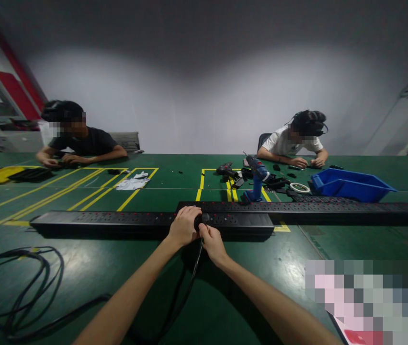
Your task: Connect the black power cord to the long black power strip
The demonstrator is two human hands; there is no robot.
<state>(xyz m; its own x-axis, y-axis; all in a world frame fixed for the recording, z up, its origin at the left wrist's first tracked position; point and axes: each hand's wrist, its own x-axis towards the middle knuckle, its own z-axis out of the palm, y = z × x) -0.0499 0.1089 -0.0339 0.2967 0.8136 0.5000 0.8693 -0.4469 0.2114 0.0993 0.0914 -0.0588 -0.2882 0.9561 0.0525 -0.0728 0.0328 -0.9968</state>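
Note:
A long black power strip [118, 221] lies across the green table [92, 268] in front of me. My left hand [184, 226] rests closed on its top near the middle. My right hand [211, 242] pinches a black plug [203, 219] at the strip's sockets, right beside the left hand. The plug's black cable [189, 282] runs down between my forearms toward me. A second, longer black power strip [315, 208] lies just behind, reaching to the right.
A coil of black cable [20, 287] lies at the left. Behind are a blue cordless drill [257, 179], a blue bin [349, 184], a tape roll [300, 187] and small black parts. Two other people sit at the far edge, hands on the table.

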